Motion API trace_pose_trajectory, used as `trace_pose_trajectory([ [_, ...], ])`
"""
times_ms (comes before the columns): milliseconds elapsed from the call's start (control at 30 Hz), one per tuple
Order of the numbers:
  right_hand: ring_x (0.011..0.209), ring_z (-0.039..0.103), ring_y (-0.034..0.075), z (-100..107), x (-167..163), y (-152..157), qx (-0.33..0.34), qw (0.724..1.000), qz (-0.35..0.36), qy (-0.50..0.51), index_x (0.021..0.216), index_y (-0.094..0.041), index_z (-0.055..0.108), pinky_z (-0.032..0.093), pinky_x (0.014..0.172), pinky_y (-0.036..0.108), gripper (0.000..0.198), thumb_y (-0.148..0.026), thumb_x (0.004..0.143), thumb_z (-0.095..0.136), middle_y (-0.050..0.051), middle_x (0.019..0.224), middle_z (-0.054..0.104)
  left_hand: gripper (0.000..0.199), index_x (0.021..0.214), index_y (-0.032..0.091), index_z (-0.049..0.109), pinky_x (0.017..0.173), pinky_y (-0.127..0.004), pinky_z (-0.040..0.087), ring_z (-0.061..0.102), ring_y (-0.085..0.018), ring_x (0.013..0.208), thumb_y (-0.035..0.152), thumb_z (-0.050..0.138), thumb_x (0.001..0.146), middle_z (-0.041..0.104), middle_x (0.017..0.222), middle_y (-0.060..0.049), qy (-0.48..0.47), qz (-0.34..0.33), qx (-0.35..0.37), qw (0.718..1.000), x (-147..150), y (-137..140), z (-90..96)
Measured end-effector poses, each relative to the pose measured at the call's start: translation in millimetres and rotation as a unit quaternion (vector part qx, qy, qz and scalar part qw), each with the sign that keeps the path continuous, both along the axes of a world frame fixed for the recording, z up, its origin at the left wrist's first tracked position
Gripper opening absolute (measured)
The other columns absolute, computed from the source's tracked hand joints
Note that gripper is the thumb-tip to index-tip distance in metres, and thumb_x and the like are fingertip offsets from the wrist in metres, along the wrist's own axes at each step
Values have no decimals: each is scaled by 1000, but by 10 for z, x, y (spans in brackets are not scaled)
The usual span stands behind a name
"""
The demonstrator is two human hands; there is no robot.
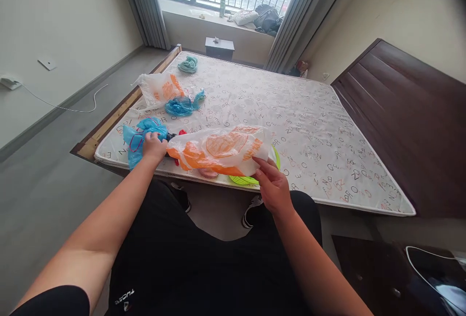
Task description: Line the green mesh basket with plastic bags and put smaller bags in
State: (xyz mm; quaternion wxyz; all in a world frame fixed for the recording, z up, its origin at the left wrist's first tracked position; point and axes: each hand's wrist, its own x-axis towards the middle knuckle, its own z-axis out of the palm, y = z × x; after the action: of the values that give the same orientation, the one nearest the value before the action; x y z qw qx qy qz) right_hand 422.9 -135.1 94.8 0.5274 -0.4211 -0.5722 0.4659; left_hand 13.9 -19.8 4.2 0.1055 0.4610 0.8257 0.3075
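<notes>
In the head-worn view, the person's right hand (274, 187) pinched one end of a white-and-orange plastic bag (222, 148) between thumb and fingers, the bag stretched lengthwise above the near edge of a letter-patterned mattress (309, 126). The left hand (155, 147) reached over a light-blue plastic bag (133, 147) at the other end; its fingers curled downward, but whether they were pressed together on the blue film, on the tip of the white-and-orange bag, or on neither could not be told. The thin film looked feather-light, limp and a little slippery, likely to crease or tear if pulled hard; a gathered end or a folded edge seemed the surest place to take hold. The bag in hand hung flattened, with no bulge to suggest contents. Farther back, a second white-and-orange bag (156, 88) lay crumpled beside a darker blue plastic bundle (180, 106), and what either held could not be made out. A coiled teal item (188, 64) rested beyond them, while a bright green item (243, 180) and a pink item (208, 173) showed partly beneath the stretched bag.
</notes>
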Motion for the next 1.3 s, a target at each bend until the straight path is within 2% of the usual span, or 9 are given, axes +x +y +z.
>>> trace_pose_trajectory([
  [100, 129, 60, 26, 25, 77, -183, 44, 996, 3, -76, 122, -34, 76, 49, 114, 46, 29, -35, 95, 66, 6, 135, 65, 30, 113, 12, 65, 108, -51, 44, 56, -37, 127, 33, 56, 94, 63, 128, -22, -85, 32, 15, 996, 116, -172, 212],
  [167, 119, 67, 24, 50, 109, -314, 71, 991, 33, -105, 117, -33, 79, 54, 108, 43, 26, -33, 94, 68, 7, 125, 71, 43, 107, 11, 69, 95, -52, 52, 65, -39, 114, 49, 51, 97, 72, 107, -19, -292, -32, -75, 953, 305, -388, 338],
  [300, 116, 70, 26, 110, 125, -486, 125, 976, 155, -84, 115, -31, 80, 58, 102, 42, 26, -25, 92, 69, 7, 113, 75, 71, 118, 14, 72, 87, -52, 56, 69, -41, 111, 76, 54, 87, 75, 109, -17, -611, -265, -247, 704, 738, -882, 481],
  [367, 119, 68, 27, 128, 142, -505, 131, 966, 211, -68, 112, -28, 80, 56, 104, 43, 24, -23, 92, 68, 8, 110, 76, 77, 124, 17, 71, 92, -51, 56, 69, -40, 113, 80, 63, 79, 74, 116, -16, -658, -324, -216, 645, 888, -1053, 514],
  [533, 84, 70, 21, -4, 271, -433, 32, 985, 151, -78, 82, -23, 77, 59, 79, 35, 16, -35, 91, 70, 6, 90, 74, 66, 125, 21, 68, 85, -45, 62, 74, -36, 102, 48, 89, 68, 77, 112, -13, -632, -209, -5, 746, 945, -1217, 591],
  [733, 70, 61, 17, -316, 350, -296, -141, 990, 5, -2, 86, -24, 61, 53, 63, 28, 31, -42, 77, 84, -1, 78, 64, 56, 121, 26, 69, 88, -43, 64, 68, -34, 117, 54, 83, 75, 75, 121, -8, -535, -50, 193, 821, 774, -1310, 689],
  [900, 98, 71, 22, -275, 389, -197, -230, 961, 129, 82, 125, -28, 56, 59, 84, 36, 65, -43, 71, 89, 6, 112, 73, 52, 115, 27, 71, 88, -41, 65, 67, -35, 119, 49, 88, 71, 75, 120, -4, -549, -10, 206, 810, 785, -1381, 842],
  [1133, 112, 72, 28, -293, 240, -215, -402, 828, 368, 130, 116, -19, 70, 55, 100, 44, 73, -83, 83, 56, 13, 114, 76, 58, 120, 28, 70, 87, -42, 66, 71, -35, 113, 49, 88, 68, 77, 114, -4, -600, -32, 127, 789, 912, -1587, 1018],
  [1300, 120, 68, 31, -289, -82, -273, -361, 850, 338, 180, 126, -25, 68, 55, 103, 48, 74, -73, 70, 77, 12, 127, 73, 53, 124, 28, 68, 87, -49, 65, 73, -36, 107, 44, 82, 75, 77, 112, -6, -647, -73, 60, 756, 932, -1694, 1048],
])
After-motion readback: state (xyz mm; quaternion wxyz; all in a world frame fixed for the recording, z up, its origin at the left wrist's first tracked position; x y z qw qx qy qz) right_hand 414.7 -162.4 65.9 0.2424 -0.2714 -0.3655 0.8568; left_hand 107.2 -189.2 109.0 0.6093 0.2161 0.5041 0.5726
